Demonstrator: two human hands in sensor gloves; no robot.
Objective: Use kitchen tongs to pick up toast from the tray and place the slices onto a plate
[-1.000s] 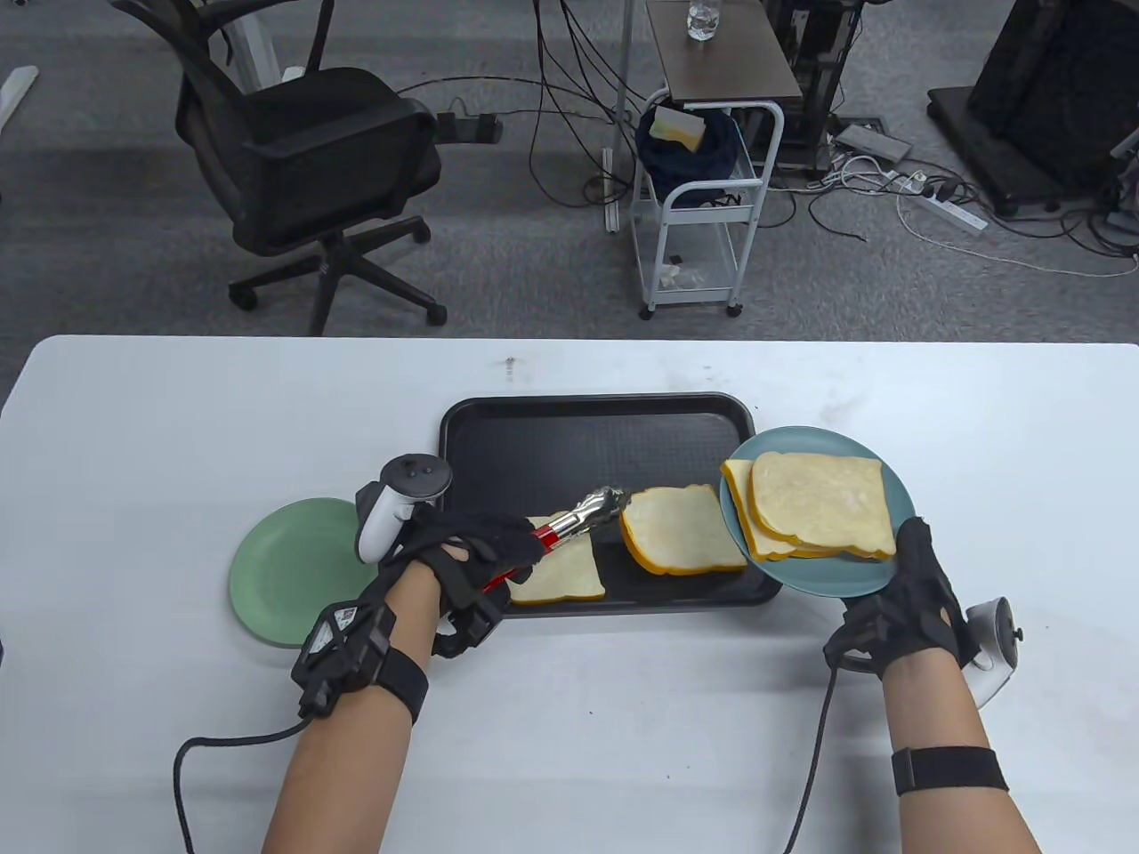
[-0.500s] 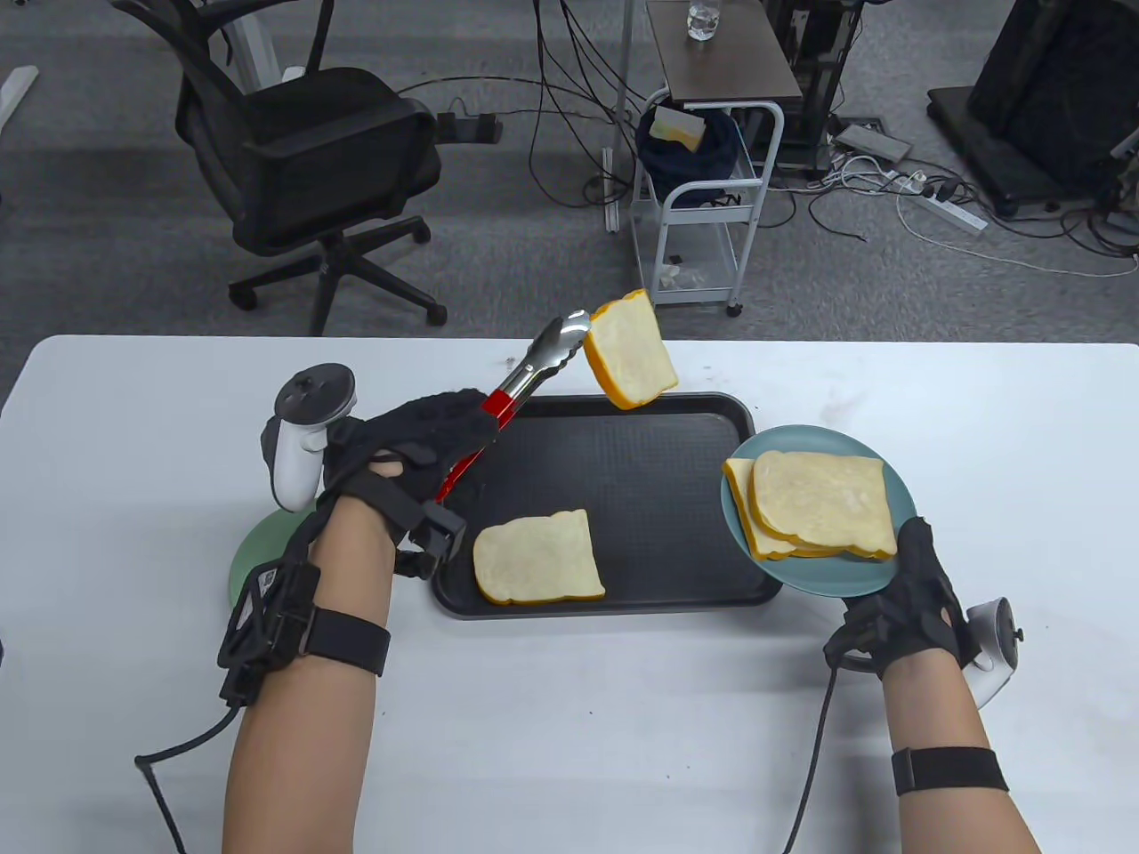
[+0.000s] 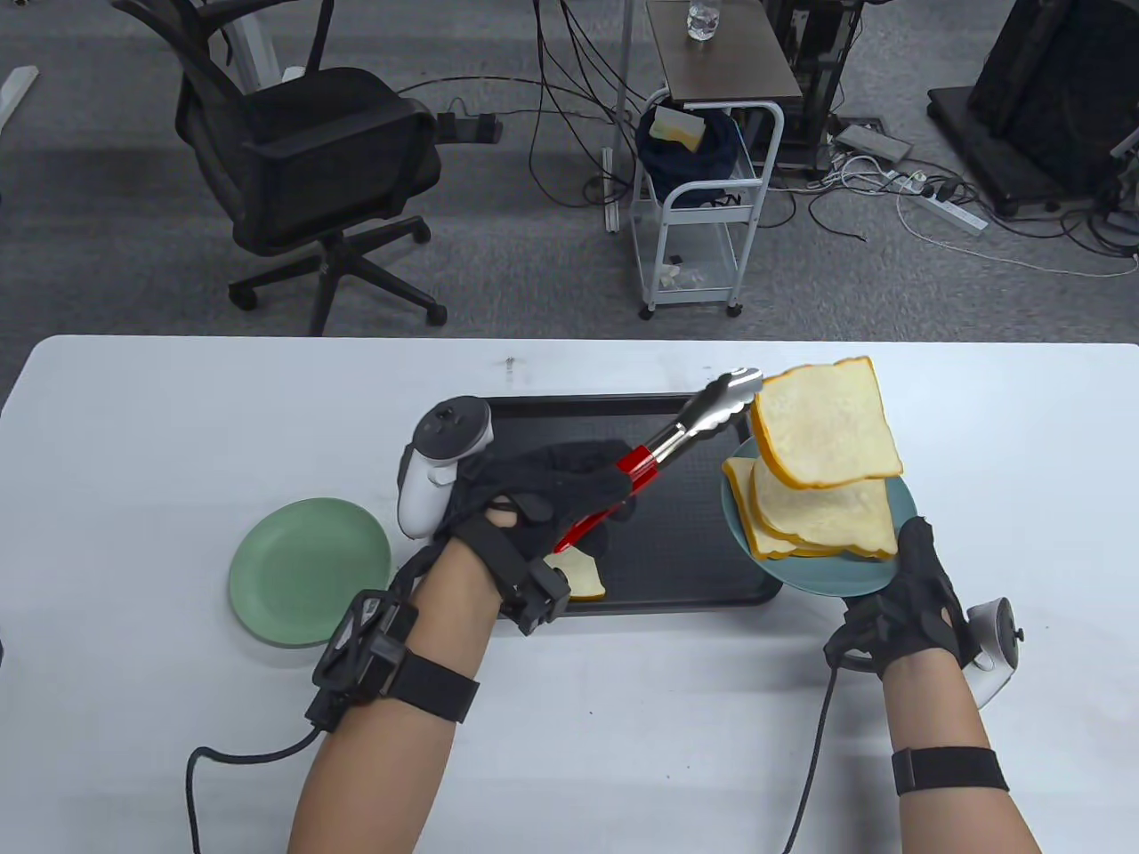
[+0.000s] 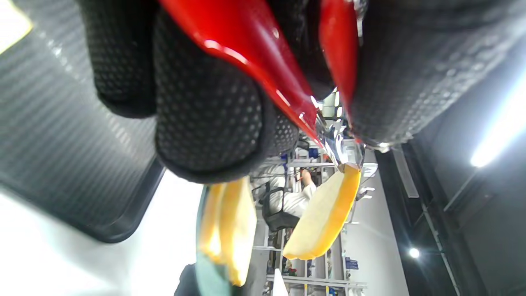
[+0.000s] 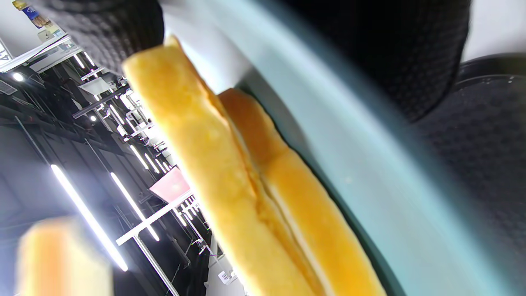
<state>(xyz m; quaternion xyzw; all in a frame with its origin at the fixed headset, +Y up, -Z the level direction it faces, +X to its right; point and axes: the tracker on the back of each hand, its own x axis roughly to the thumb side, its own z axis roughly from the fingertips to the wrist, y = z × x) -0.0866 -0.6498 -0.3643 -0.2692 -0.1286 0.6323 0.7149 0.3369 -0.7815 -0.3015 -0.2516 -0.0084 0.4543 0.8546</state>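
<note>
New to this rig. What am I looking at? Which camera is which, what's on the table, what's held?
No robot: a person's two hands in black sensor gloves, each with a white tracker strapped on. One camera looks down at the table; the other two sit on the wrists, hence the odd close-ups. The left hand grips red-handled tongs that pinch a toast slice above the blue plate, which the right hand holds with two slices on it. Also there: a black tray with one slice left and a green plate.
</note>
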